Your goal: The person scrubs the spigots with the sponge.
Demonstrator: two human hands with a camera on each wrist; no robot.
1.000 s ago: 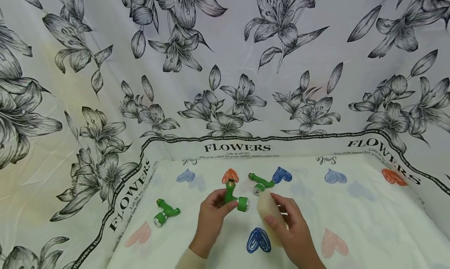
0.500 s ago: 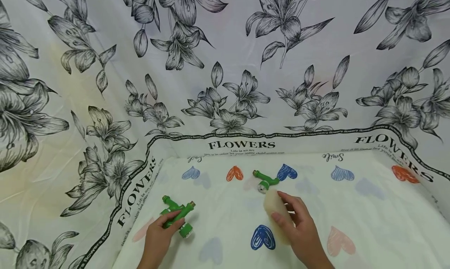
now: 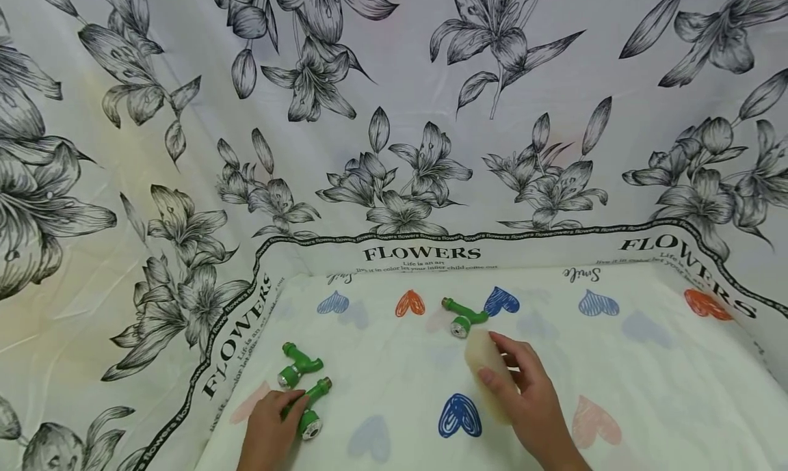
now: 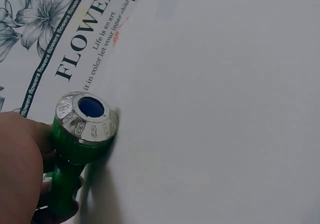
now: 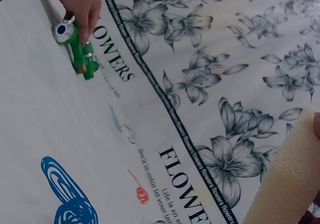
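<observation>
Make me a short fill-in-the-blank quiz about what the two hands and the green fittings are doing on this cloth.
1. The left hand holds a ____ fitting on the cloth.
2. The right hand holds a beige ____.
3. In all, ____ green fittings show on the cloth, one beside the left hand and one by the right hand among them.
4. The heart printed nearest the right hand is ____.

Missing words: green; sponge; three; blue
</observation>
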